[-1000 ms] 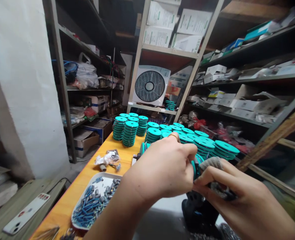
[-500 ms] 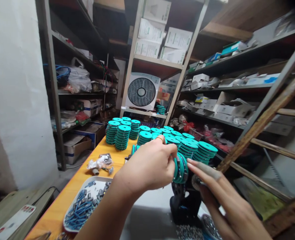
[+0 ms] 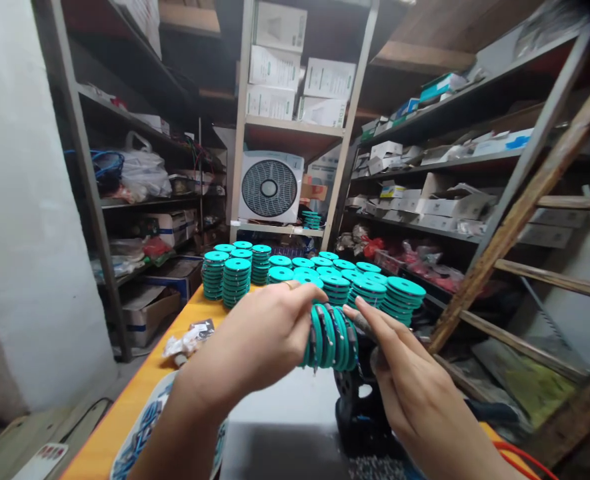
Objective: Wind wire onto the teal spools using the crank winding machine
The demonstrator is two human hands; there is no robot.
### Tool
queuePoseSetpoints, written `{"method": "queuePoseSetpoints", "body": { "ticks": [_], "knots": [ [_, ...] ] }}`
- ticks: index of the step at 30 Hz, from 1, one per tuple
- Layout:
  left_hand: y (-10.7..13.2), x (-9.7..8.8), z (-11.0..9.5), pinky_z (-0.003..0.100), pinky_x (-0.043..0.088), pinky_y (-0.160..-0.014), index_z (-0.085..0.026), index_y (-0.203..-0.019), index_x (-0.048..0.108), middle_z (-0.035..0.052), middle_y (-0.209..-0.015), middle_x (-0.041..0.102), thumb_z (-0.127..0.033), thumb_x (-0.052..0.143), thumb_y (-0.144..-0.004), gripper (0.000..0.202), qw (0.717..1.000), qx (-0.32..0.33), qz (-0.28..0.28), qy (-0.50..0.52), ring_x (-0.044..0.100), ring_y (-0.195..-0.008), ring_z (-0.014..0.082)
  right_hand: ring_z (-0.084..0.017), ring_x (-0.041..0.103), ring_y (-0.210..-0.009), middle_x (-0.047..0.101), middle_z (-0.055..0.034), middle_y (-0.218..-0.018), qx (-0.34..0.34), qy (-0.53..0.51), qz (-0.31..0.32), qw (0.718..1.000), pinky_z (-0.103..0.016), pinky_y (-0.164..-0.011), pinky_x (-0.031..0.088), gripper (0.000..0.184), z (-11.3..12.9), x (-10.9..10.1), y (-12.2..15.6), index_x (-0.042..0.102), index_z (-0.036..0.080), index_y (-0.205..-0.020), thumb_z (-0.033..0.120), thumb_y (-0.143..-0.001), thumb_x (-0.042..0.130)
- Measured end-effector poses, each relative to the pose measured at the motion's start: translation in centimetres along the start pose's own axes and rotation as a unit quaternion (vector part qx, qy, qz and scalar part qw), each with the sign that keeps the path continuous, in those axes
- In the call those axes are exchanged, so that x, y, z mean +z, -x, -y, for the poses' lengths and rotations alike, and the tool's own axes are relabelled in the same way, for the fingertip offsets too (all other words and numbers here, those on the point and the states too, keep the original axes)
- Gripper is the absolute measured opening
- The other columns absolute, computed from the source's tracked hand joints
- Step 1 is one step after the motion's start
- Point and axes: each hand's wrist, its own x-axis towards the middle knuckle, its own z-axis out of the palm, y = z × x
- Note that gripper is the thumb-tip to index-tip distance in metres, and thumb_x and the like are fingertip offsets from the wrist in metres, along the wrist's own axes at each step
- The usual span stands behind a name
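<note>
A sideways row of teal spools [image 3: 331, 337], with dark and whitish bits along the rims, is held up over the table. My left hand [image 3: 269, 320] is closed around the left end of this row, its fingers partly hidden behind the spools. At the other end, my right hand [image 3: 415, 373] has its fingers stretched out and close together, the fingertips against the last spool; its thumb is hidden. Below the row stands a black metal device [image 3: 349, 407], partly covered by my right hand. Behind, several stacks of teal spools [image 3: 237, 280] stand on the table.
The orange tabletop [image 3: 109, 407] holds a white tray [image 3: 119, 460] of blue and grey small parts, partly behind my left arm. Nearby lies a crumpled plastic bag [image 3: 187, 341]. A wooden ladder [image 3: 505, 247] leans at right; a box fan [image 3: 269, 189] sits on the back shelf.
The spool row has shifted left and turned, so more of its spools show. My right hand has moved left along with it. The camera view has swung slightly to the right.
</note>
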Motion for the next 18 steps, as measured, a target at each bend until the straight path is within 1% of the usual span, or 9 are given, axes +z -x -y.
{"method": "queuePoseSetpoints", "body": {
  "ticks": [4, 6, 7, 9, 11, 12, 14, 16, 18],
  "knots": [
    [0.0, -2.3, 0.3, 0.033, 0.042, -0.094, -0.027, -0.111, 0.054, -0.0016, -0.112, 0.061, -0.023, 0.030, -0.092, 0.031, 0.994, -0.049, -0.102, -0.009, 0.054, -0.106, 0.0144, 0.002, 0.029, -0.131, 0.030, 0.0122, -0.140, 0.005, -0.007, -0.018, 1.000, -0.016, -0.110, 0.036, 0.057, -0.1, 0.3, 0.1, 0.023, 0.021, -0.141, 0.011, -0.086, 0.029],
    [0.2, -3.9, -0.1, 0.033, 0.041, -0.096, -0.027, -0.114, 0.053, -0.0016, -0.115, 0.060, -0.025, 0.029, -0.092, 0.032, 0.992, -0.052, -0.112, -0.022, 0.053, -0.108, 0.0139, 0.002, 0.032, -0.129, 0.032, 0.0116, -0.139, 0.002, -0.010, -0.029, 1.000, -0.016, -0.107, 0.037, 0.055, -0.2, 0.4, 0.2, 0.025, 0.020, -0.141, 0.011, -0.086, 0.029],
    [0.4, -4.8, -0.2, 0.032, 0.041, -0.097, -0.028, -0.118, 0.051, -0.0027, -0.119, 0.058, -0.029, 0.029, -0.093, 0.033, 0.994, -0.052, -0.092, -0.018, 0.052, -0.111, 0.0135, 0.002, 0.033, -0.129, 0.032, 0.0115, -0.139, 0.002, -0.013, -0.032, 0.999, -0.017, -0.106, 0.038, 0.055, -0.2, 0.4, 0.2, 0.026, 0.020, -0.140, 0.011, -0.086, 0.029],
    [1.4, -6.2, -0.2, 0.033, 0.040, -0.101, -0.036, -0.126, 0.042, -0.0064, -0.130, 0.050, -0.046, 0.039, -0.089, 0.039, 0.998, -0.065, -0.017, 0.005, 0.046, -0.120, 0.0143, 0.001, 0.033, -0.128, 0.032, 0.0119, -0.139, 0.005, -0.016, -0.029, 0.999, -0.018, -0.104, 0.040, 0.055, -0.3, 0.4, 0.2, 0.026, 0.021, -0.140, 0.011, -0.086, 0.029],
    [2.7, -6.9, 0.5, 0.037, 0.036, -0.108, -0.045, -0.134, 0.027, -0.0090, -0.142, 0.035, -0.059, 0.060, -0.071, 0.072, 0.993, -0.096, 0.059, 0.020, 0.034, -0.131, 0.0181, 0.000, 0.033, -0.129, 0.032, 0.0121, -0.139, 0.006, -0.015, -0.024, 1.000, -0.020, -0.105, 0.040, 0.055, -0.3, 0.4, 0.3, 0.025, 0.022, -0.140, 0.011, -0.086, 0.029],
    [3.4, -6.8, 1.1, 0.039, 0.033, -0.110, -0.048, -0.135, 0.021, -0.0094, -0.147, 0.027, -0.059, 0.069, -0.062, 0.088, 0.990, -0.106, 0.087, 0.018, 0.028, -0.135, 0.0197, 0.000, 0.033, -0.129, 0.031, 0.0118, -0.139, 0.008, -0.013, -0.022, 1.000, -0.021, -0.106, 0.040, 0.055, -0.2, 0.5, 0.3, 0.025, 0.023, -0.140, 0.011, -0.086, 0.029],
    [4.4, -5.9, 2.5, 0.042, 0.027, -0.114, -0.048, -0.137, 0.017, -0.0089, -0.151, 0.014, -0.053, 0.075, -0.057, 0.099, 0.990, -0.090, 0.110, 0.018, 0.018, -0.139, 0.0207, -0.001, 0.034, -0.129, 0.032, 0.0106, -0.139, 0.011, -0.013, -0.022, 1.000, -0.022, -0.106, 0.042, 0.056, 0.0, 0.6, 0.2, 0.025, 0.024, -0.140, 0.011, -0.086, 0.030],
    [4.9, -4.3, 3.8, 0.042, 0.023, -0.115, -0.044, -0.138, 0.015, -0.0059, -0.152, 0.013, -0.050, 0.075, -0.059, 0.100, 0.990, -0.066, 0.115, 0.050, 0.019, -0.139, 0.0200, -0.002, 0.034, -0.129, 0.033, 0.0096, -0.139, 0.021, -0.016, -0.012, 1.000, -0.022, -0.106, 0.043, 0.057, 0.2, 0.6, 0.2, 0.024, 0.025, -0.140, 0.011, -0.085, 0.030],
    [4.9, -2.8, 4.5, 0.040, 0.023, -0.115, -0.041, -0.139, 0.016, -0.0038, -0.151, 0.018, -0.046, 0.075, -0.061, 0.097, 0.990, -0.050, 0.106, 0.081, 0.023, -0.137, 0.0188, -0.001, 0.034, -0.130, 0.032, 0.0097, -0.139, 0.037, -0.024, 0.013, 0.999, -0.021, -0.107, 0.043, 0.058, 0.3, 0.4, 0.1, 0.023, 0.027, -0.140, 0.011, -0.085, 0.030]
  ]
}}
